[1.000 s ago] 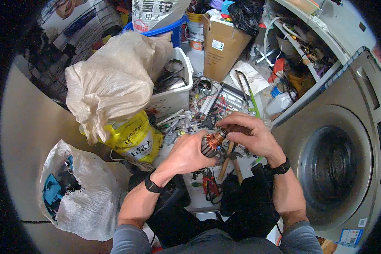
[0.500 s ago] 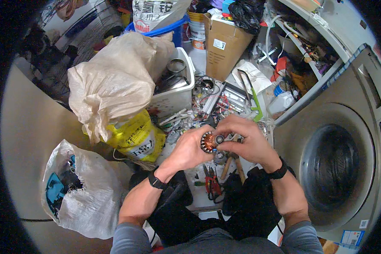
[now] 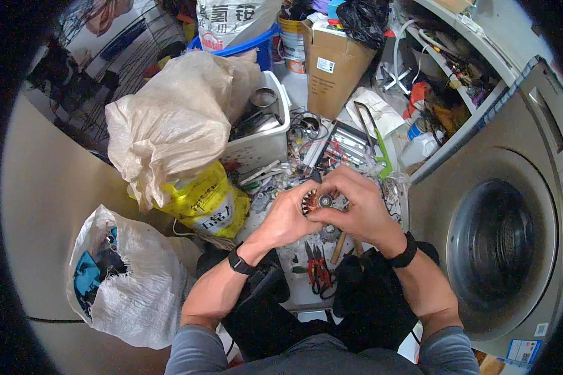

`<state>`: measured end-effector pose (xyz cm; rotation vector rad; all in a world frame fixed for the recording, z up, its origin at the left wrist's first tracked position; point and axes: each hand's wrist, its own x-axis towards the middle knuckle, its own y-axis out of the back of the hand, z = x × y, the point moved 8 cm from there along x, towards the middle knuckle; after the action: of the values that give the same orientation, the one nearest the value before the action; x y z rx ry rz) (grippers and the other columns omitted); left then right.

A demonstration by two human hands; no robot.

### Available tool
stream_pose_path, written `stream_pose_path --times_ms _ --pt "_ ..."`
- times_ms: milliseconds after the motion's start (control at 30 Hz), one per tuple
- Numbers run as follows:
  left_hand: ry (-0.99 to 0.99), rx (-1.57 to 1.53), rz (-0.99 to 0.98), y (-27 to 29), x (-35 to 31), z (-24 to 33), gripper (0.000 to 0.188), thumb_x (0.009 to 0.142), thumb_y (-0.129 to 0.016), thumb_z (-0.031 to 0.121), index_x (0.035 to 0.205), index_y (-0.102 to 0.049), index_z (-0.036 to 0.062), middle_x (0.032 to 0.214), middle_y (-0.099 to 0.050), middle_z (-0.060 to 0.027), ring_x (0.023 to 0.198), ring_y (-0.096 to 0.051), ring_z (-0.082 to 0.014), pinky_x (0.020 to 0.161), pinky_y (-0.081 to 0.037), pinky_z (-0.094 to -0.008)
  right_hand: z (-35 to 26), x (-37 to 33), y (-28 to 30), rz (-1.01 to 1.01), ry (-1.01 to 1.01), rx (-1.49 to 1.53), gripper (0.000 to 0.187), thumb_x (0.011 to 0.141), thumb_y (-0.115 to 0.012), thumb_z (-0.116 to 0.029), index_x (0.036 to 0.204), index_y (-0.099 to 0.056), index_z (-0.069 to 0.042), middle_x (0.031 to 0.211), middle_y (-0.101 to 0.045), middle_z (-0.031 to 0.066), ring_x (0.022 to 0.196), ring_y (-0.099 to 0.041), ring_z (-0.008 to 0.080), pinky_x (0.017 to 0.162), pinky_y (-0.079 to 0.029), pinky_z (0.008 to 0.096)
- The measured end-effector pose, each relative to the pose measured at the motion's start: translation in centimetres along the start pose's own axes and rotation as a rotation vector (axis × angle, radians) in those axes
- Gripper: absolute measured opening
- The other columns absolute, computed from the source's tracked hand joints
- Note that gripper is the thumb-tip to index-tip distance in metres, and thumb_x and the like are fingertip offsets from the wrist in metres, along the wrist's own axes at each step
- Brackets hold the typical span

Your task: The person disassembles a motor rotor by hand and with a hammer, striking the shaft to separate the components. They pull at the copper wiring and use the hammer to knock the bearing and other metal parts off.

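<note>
Between my hands is a motor armature (image 3: 311, 204) with copper windings, a toothed metal core and a round bearing at its end. My left hand (image 3: 288, 214) is wrapped around the core from the left. From the right, my right hand (image 3: 358, 206) has its thumb and fingers closed around the bearing end of the same armature. Part of the windings is covered by my fingers. Below the hands, red-handled pliers (image 3: 318, 273) lie on the floor, with a wooden handle (image 3: 338, 247) beside them.
A washing machine (image 3: 491, 250) stands at the right. Left are a yellow sack (image 3: 206, 203), a beige sack (image 3: 169, 119) and a white sack (image 3: 144, 294). Farther off are a white bin (image 3: 256, 152), a cardboard box (image 3: 329, 78), a green hacksaw (image 3: 381, 150) and scattered scrap.
The armature has turned slightly in my hands, and my right thumb now covers more of its windings. The whole view has shifted a little.
</note>
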<state>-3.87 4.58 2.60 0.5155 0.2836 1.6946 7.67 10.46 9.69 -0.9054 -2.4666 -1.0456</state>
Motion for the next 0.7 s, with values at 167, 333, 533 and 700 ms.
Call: stream_pose_path --times_ms 167,333,533,700 --pt "0.042 -0.033 0.031 0.1 0.1 0.1 0.041 0.067 -0.082 0.01 0.103 -0.063 0.004 0.08 -0.066 -0.0133 0.073 -0.068 -0.0276 0.069 -0.053 -0.0385 0.4 0.1 0.9 -0.018 -0.004 -0.001 0.03 0.075 -0.086 -0.011 0.1 -0.073 -0.002 0.099 -0.067 0.0105 0.094 -0.067 0.025 0.081 -0.053 0.0342" --pt "0.157 0.255 -0.007 1.0 0.1 0.7 0.046 0.066 -0.085 0.022 0.102 -0.065 0.001 0.083 -0.069 -0.0155 0.076 -0.07 -0.0283 0.075 -0.055 -0.038 1.7 0.4 1.8 -0.065 -0.01 0.047 0.027 0.08 -0.079 -0.002 0.106 -0.075 -0.002 0.105 -0.068 0.0108 0.099 -0.068 0.0236 0.085 -0.054 0.033" --pt "0.099 0.317 0.051 1.5 -0.4 1.8 0.039 0.065 -0.083 0.023 0.091 -0.063 0.0015 0.077 -0.069 -0.0225 0.076 -0.068 -0.0435 0.074 -0.055 -0.0475 4.7 -0.3 1.0 -0.188 -0.25 0.286 0.032 0.082 -0.078 0.002 0.113 -0.073 -0.002 0.112 -0.067 0.007 0.101 -0.067 0.0159 0.089 -0.055 0.0303" --pt "0.047 0.459 0.064 1.8 -0.9 2.5 0.043 0.066 -0.085 0.026 0.095 -0.063 0.0041 0.081 -0.07 -0.0202 0.079 -0.068 -0.0405 0.075 -0.052 -0.0457 4.2 -0.4 0.8 -0.217 -0.307 0.165 0.032 0.08 -0.082 -0.009 0.109 -0.073 -0.004 0.1 -0.07 0.0082 0.097 -0.067 0.022 0.087 -0.053 0.0348"
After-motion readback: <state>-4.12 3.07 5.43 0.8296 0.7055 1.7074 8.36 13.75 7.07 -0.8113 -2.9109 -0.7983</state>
